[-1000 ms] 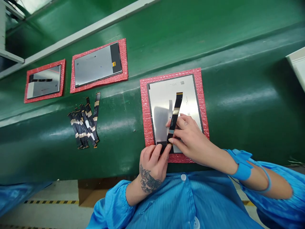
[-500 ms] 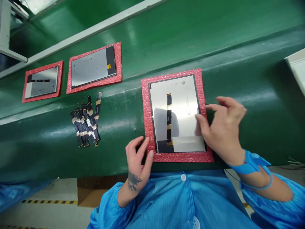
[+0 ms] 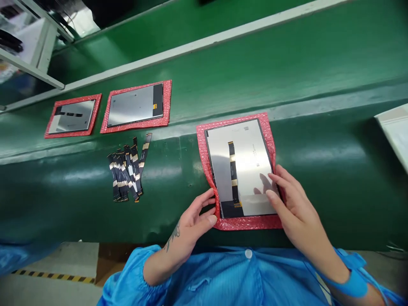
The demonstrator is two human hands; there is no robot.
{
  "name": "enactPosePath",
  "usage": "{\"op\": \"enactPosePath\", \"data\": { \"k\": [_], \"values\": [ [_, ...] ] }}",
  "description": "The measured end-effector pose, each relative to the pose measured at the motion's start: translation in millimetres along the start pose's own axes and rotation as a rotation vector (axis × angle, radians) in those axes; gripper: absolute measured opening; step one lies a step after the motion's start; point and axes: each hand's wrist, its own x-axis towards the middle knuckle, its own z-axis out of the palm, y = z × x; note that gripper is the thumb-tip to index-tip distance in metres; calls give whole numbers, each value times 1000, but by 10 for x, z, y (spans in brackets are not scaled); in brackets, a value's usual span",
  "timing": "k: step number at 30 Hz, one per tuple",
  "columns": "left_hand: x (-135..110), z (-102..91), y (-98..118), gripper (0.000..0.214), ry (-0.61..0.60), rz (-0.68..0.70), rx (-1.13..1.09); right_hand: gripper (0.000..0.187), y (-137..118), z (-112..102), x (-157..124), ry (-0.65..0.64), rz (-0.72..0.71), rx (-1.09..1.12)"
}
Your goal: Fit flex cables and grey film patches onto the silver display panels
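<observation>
A flat display panel (image 3: pixel 255 174), silvery on its back, lies on a pink bubble-wrap sheet (image 3: pixel 255 223) in front of me. A black flex cable (image 3: pixel 233 170) with gold patches runs along the panel, its lower end at the dark strip. My left hand (image 3: pixel 196 219) is closed at the left edge of the wrap, which curls up against the panel. At the right edge, my right hand (image 3: pixel 295 204) has thumb and forefinger over the panel's border; its other fingers are partly hidden.
Several loose flex cables (image 3: pixel 127 172) lie heaped to the left. Behind them, two more panels, a larger one (image 3: pixel 135 106) and a smaller one (image 3: pixel 75 117), rest on pink wrap. A white box edge (image 3: pixel 395 127) stands far right on the green bench (image 3: pixel 328 170).
My left hand has moved onto the wrap's left edge, which now curls up. My right hand has closed in on the panel's right edge. The view has shifted.
</observation>
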Motion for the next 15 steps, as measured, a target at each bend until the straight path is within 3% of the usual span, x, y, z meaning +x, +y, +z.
{"op": "enactPosePath", "data": {
  "k": [6, 10, 13, 14, 15],
  "values": [
    [36, 20, 33, 50, -3, -14, -9, 57, -173, -188, 305, 0, 413, 437],
    [100, -1, 202, 46, -90, -40, 42, 47, -342, -210, 592, -123, 495, 471],
    [340, -303, 555, 35, -122, -33, 291, 38, -422, -169, 863, -114, 471, 449],
    [462, -494, 725, 32, -53, -5, 423, 36, -436, -150, 971, -116, 467, 457],
    [595, -727, 917, 30, 92, 58, 553, 34, -445, -129, 1086, -139, 469, 470]
  ]
}}
